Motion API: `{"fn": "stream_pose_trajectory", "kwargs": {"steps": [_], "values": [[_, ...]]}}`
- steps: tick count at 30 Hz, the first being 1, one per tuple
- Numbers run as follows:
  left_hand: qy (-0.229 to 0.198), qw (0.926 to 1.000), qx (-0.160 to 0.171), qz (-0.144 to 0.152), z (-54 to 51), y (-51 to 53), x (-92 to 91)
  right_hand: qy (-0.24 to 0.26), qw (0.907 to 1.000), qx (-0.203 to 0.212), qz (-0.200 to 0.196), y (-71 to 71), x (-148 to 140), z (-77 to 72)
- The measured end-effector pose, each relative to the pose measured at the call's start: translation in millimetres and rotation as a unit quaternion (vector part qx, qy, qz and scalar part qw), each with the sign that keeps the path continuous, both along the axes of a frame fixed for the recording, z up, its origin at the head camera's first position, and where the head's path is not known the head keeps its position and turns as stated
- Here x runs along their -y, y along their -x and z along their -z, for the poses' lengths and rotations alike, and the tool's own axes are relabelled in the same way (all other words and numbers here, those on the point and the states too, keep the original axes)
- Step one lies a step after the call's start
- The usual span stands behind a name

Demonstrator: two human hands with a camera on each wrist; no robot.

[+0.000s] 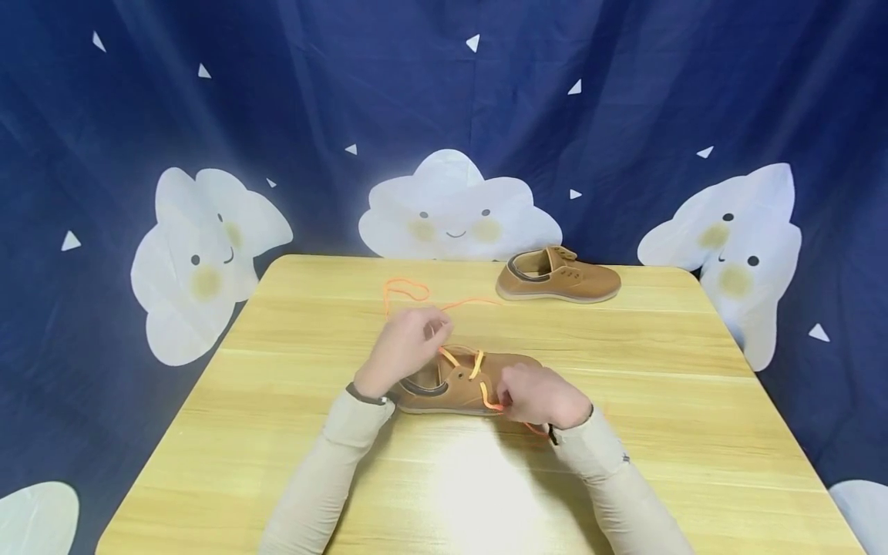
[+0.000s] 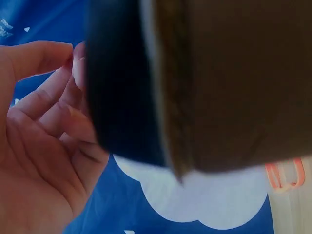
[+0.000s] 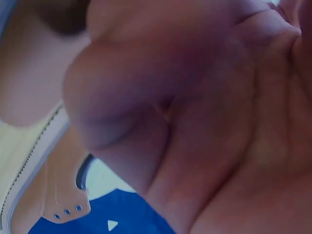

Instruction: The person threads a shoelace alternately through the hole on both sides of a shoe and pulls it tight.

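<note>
A brown shoe [image 1: 454,397] lies on its sole on the table, toe to the right. An orange and yellow shoelace [image 1: 477,364] runs through its eyelets. My left hand [image 1: 402,351] is above the shoe's opening, thumb and forefinger pinching one length of lace; in the left wrist view those fingertips meet, partly hidden behind the shoe's blurred heel [image 2: 234,87]. Over the toe end, my right hand [image 1: 541,395] grips the other length close to the shoe's near side, and the lace comes out below the palm. The curled fingers [image 3: 112,107] hide the grip in the right wrist view.
A second brown shoe [image 1: 562,281], with no lace in its eyelets, stands at the back right of the wooden table [image 1: 291,432]. Loose orange lace [image 1: 409,284] loops over the tabletop behind my left hand. A blue curtain [image 1: 312,92] with clouds hangs behind.
</note>
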State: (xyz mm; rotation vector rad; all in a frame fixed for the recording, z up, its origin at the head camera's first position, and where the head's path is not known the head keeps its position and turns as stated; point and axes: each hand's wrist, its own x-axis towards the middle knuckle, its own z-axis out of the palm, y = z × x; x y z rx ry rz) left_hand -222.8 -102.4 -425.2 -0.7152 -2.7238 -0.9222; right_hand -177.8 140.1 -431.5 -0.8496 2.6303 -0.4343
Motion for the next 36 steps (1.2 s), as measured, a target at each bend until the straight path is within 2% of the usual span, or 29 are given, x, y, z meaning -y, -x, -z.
{"fn": "stream_pose_trajectory", "kwargs": {"steps": [5, 11, 20, 25, 29, 36], "values": [[0.013, 0.9982, 0.004, 0.058, -2.4, -6.1, -10.2, 0.013, 0.9995, 0.013, 0.026, 2.1, -13.5, -14.7], [0.042, 0.9929, 0.014, 0.11, 0.8, -14.2, -23.8, 0.048, 0.9976, -0.048, 0.016, 2.0, -19.9, -24.7], [0.08, 0.9737, 0.023, 0.212, 13.1, -23.5, -41.7, 0.105, 0.9875, -0.117, 0.012, -2.8, -17.2, -35.5], [0.044, 0.9639, 0.059, 0.256, 14.4, -25.4, -46.4, 0.136, 0.9828, -0.125, 0.01, -3.4, -21.4, -42.2], [0.003, 0.9586, 0.1, 0.266, 15.9, -24.7, -48.0, 0.158, 0.977, -0.138, 0.033, -1.7, -27.3, -43.9], [-0.072, 0.9536, 0.162, 0.244, 14.2, -27.3, -48.3, 0.2, 0.9586, -0.191, 0.069, 5.9, -29.2, -39.4]]}}
